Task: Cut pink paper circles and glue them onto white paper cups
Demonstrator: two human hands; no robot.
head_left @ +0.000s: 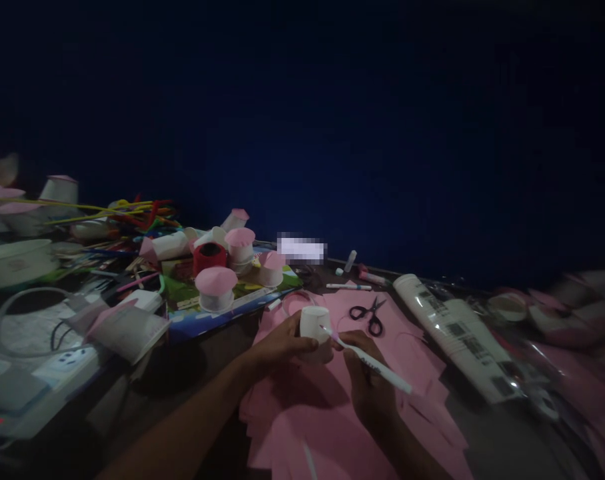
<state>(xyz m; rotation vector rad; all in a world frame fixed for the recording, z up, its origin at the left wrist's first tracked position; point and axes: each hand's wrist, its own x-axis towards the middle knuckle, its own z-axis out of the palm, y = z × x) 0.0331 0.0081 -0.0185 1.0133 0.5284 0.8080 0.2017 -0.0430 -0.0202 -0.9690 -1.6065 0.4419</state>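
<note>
A small white paper cup (314, 324) is held over the pink paper sheets (312, 440) by my left hand (282, 343), whose fingers wrap its left side. My right hand (370, 377) grips a white marker (377, 365), its tip touching or very close to the cup's side. A faint mark shows near the cup's top. Black-handled scissors (370, 315) lie on the pink sheets just beyond my right hand.
Cups with pink paper tops (216, 288) stand at the left on a colourful board (232, 313), beside a red roll (209, 259). Left lies a white power strip (57, 373). Stacked wrapped cups (457, 337) lie right. Another pen (349, 287) lies behind the sheets.
</note>
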